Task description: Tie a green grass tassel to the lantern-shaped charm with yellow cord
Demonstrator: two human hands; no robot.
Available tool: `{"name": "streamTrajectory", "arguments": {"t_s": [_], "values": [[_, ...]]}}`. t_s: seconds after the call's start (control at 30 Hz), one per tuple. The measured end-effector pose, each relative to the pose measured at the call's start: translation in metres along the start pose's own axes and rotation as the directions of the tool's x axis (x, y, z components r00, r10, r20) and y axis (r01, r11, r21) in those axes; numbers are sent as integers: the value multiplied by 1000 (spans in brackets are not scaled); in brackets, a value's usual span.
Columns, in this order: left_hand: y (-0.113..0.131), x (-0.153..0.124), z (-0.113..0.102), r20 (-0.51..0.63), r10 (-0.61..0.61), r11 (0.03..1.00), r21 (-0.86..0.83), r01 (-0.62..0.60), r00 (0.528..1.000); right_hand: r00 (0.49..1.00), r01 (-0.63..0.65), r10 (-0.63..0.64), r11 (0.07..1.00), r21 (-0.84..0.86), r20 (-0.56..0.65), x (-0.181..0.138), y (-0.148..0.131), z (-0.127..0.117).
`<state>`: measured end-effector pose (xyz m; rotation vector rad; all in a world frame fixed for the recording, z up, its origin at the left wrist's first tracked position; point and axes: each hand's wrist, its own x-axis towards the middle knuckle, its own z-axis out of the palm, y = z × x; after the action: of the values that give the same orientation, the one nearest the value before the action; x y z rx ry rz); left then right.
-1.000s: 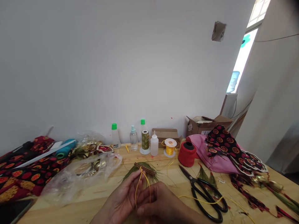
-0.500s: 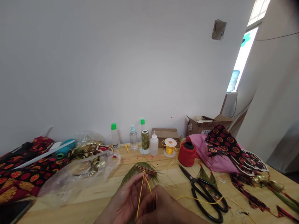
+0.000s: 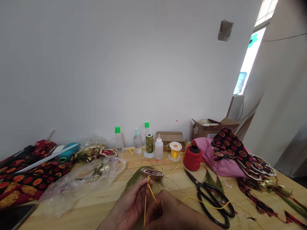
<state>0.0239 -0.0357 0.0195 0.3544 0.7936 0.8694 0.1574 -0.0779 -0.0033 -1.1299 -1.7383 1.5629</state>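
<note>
We have both hands low at the near edge of the counter [image 3: 100, 204]. Left hand [image 3: 130, 207] is pinched shut on the yellow cord [image 3: 145, 204], fingertips up by the patterned ornament [image 3: 152, 172]. Right hand [image 3: 168, 212] sits just beside it, fingers curled round the same cord lower down; we can't tell how tight that grip is. The cord runs as a loop from the ornament down between the two hands. The ornament lies on the counter just beyond the fingertips, on a spread of green tassel threads [image 3: 134, 179].

Black scissors [image 3: 211, 199] lie to the right, near the right hand, with a loose strand of yellow cord across them. Red thread cone [image 3: 192, 157] and yellow cord spool [image 3: 174, 151] stand further back. Clear plastic bag [image 3: 79, 182] lies to the left.
</note>
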Motion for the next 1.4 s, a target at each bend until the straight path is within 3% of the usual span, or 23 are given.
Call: {"name": "streamTrajectory", "arguments": {"t_s": [0.2, 0.3, 0.43, 0.6, 0.8, 1.07, 1.2, 1.4], "values": [[0, 5, -2, 47, -4, 1000, 19, 3, 999, 999, -32, 31, 998, -52, -11, -1, -9, -19], [0, 4, -2, 80, -4, 999, 51, 0, 997, 993, 8, -17, 997, -77, -120, 3, -14, -29], [2, 0, 0, 98, -66, 998, 19, 64, 993, 946, 10, -24, 999, -45, -324, 7, -19, -36], [3, 1, -1, 120, -158, 985, -46, 164, 980, 923, 48, -42, 999, 8, -381, 8, -19, -40], [4, 1, -2, 128, -186, 978, -72, 196, 974, 935, 73, -48, 996, 56, -350, 3, -22, -40], [1, 3, -4, 82, -86, 995, 64, 81, 993, 988, 133, -113, 969, 207, -106, -1, -23, -33], [-1, 5, -8, 100, -33, 992, 125, 20, 994, 994, 95, -73, 942, 320, -81, -1, -22, -30], [-2, 1, -5, 85, 33, 975, 216, -51, 996, 991, 112, -85, 949, 296, -103, -1, -24, -33]]}}
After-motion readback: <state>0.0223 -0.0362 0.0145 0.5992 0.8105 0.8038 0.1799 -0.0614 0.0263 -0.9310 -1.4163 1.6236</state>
